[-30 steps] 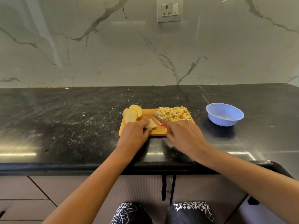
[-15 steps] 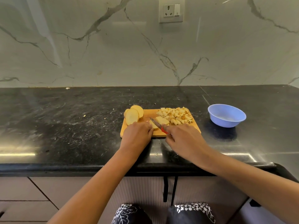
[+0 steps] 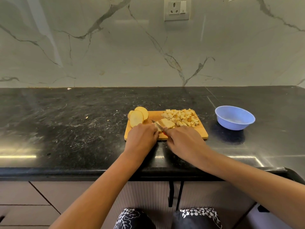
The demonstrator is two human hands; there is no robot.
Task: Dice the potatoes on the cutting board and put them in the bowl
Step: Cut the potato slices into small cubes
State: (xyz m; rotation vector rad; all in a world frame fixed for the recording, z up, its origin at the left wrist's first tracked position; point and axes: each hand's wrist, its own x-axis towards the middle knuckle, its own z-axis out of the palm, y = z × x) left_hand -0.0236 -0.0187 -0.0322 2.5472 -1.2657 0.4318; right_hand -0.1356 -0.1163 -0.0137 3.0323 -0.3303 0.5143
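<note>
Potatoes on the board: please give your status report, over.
Left hand holds a potato piece, right hand grips the knife, blade on it. Diced pile and whole slices on the cutting board; bowl without dice. Nothing blocks the way.

The handle of the knife point(image 3: 157, 124) is basically swallowed by the right hand point(image 3: 184, 139), with just a red sliver peeking out at its 10 o'clock. The left hand point(image 3: 141, 138) covers most of the potato piece point(image 3: 159, 128) it holds, so I can't tell its shape. The wall socket point(image 3: 176, 9) at 12 o'clock gets clipped by the top edge.
</note>
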